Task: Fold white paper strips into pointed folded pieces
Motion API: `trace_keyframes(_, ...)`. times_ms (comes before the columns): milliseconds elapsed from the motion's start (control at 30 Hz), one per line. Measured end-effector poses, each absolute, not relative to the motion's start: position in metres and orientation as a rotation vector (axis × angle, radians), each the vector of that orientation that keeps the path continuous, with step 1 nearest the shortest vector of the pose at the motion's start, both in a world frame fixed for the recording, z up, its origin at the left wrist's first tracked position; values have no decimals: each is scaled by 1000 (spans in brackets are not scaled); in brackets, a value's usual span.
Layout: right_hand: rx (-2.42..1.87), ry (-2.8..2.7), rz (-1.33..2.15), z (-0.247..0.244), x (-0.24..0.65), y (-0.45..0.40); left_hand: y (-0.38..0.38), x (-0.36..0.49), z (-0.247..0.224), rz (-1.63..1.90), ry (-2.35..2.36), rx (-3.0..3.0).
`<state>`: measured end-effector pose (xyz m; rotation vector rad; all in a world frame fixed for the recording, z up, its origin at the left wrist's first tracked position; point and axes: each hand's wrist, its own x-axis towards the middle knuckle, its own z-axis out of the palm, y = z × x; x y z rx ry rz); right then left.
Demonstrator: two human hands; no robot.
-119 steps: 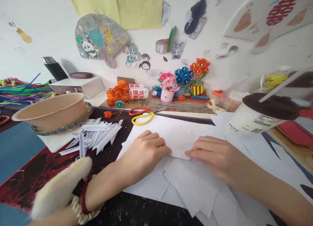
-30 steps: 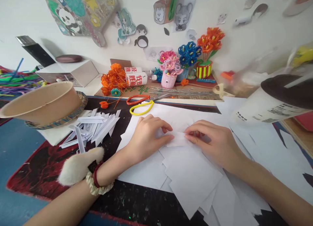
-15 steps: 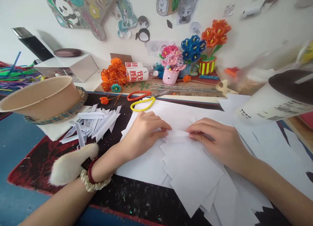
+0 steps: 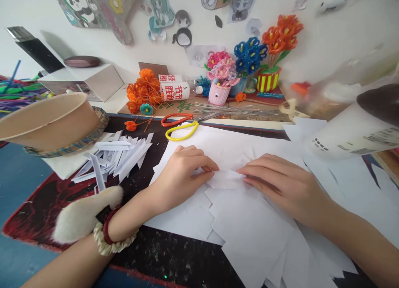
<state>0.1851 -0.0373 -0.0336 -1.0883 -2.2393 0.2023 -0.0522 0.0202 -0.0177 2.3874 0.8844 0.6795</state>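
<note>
A small white paper piece (image 4: 226,180) spans the gap between my hands, above a spread of white sheets (image 4: 255,234). My left hand (image 4: 190,171) pinches its left end between thumb and fingers. At its right end, my right hand (image 4: 277,184) holds it with thumb and fingertips. Folded white paper strips (image 4: 121,155) lie in a heap left of my left hand. Scissors (image 4: 182,132) with one red and one yellow handle rest at the top of the sheets.
A beige bowl (image 4: 46,121) stands at the left. A lidded cup (image 4: 358,126) is at the right. Pipe-cleaner flowers (image 4: 145,92), small bottles (image 4: 174,90), metal wires (image 4: 237,109) and flower pots (image 4: 218,92) line the back. A furry white item (image 4: 84,215) lies by my left wrist.
The paper piece between my fingers shows more of its face and hangs lower. My right fingers have shifted slightly on it. The whole view has moved a little.
</note>
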Motion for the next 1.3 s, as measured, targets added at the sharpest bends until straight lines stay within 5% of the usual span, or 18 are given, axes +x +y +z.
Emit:
trace_keyframes(700,-991,-2327,183,-37,188,-42,15,-57,-18,669,565,2943)
trace_keyframes(1300,-914,-2418,-178,-35,180,-44,10,-53,-16,616,461,3123)
